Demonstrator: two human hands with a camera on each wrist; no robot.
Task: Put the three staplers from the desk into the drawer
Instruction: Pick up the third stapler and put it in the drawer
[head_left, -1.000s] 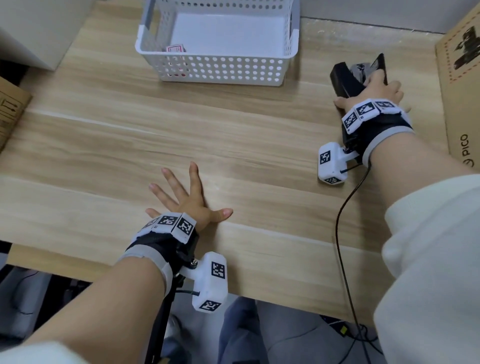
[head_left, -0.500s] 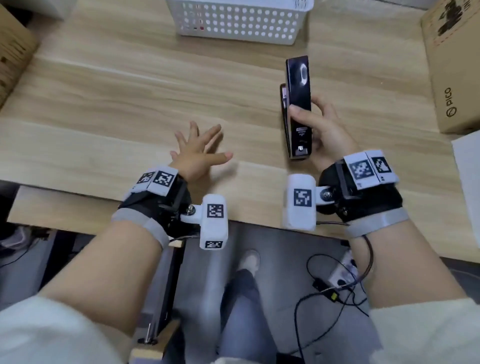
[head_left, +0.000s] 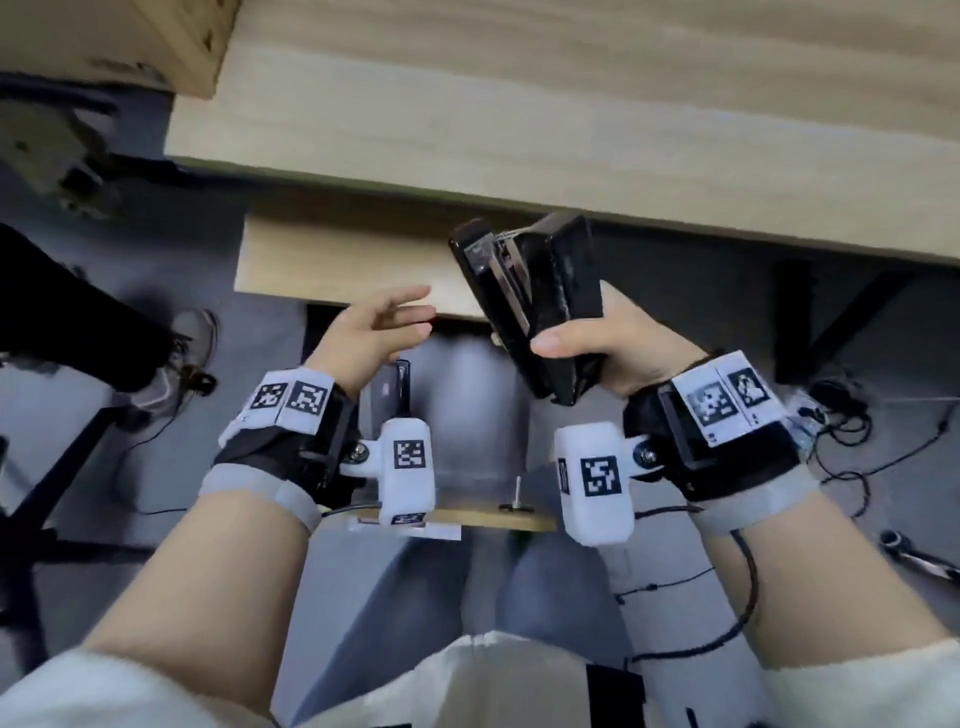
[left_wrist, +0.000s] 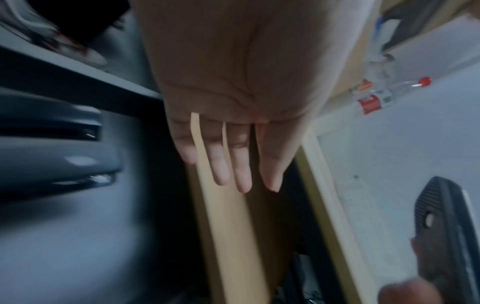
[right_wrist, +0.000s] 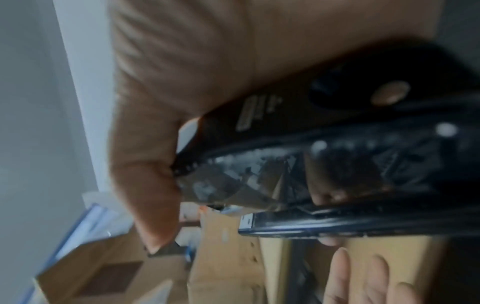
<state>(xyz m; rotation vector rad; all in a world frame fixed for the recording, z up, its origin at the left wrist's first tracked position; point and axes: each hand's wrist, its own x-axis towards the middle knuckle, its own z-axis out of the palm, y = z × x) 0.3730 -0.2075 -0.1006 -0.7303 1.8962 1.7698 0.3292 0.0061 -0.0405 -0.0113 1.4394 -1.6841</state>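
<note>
My right hand (head_left: 579, 344) grips a black stapler (head_left: 535, 301) by its rear end, its nose pointing up and away, just below the desk's front edge (head_left: 519, 208). It hangs above the open drawer (head_left: 467, 415), which has a grey floor and a wooden front (head_left: 467, 517). In the right wrist view the thumb and fingers wrap the stapler (right_wrist: 337, 154). My left hand (head_left: 395, 317) hovers open over the drawer's left side, fingers straight (left_wrist: 228, 164) and holding nothing. Another black stapler (head_left: 389, 389) lies in the drawer, partly hidden under my left wrist.
A cardboard box (head_left: 130, 41) sits at the desk's left end. Another person's leg and shoe (head_left: 176, 353) are on the floor to the left. A black desk leg (head_left: 810, 322) and loose cables (head_left: 841, 415) are to the right. My knees are under the drawer.
My right hand carried the stapler off the desktop, toward me and down over the open drawer. My left hand left the desk and came down beside it. My view tilted downward.
</note>
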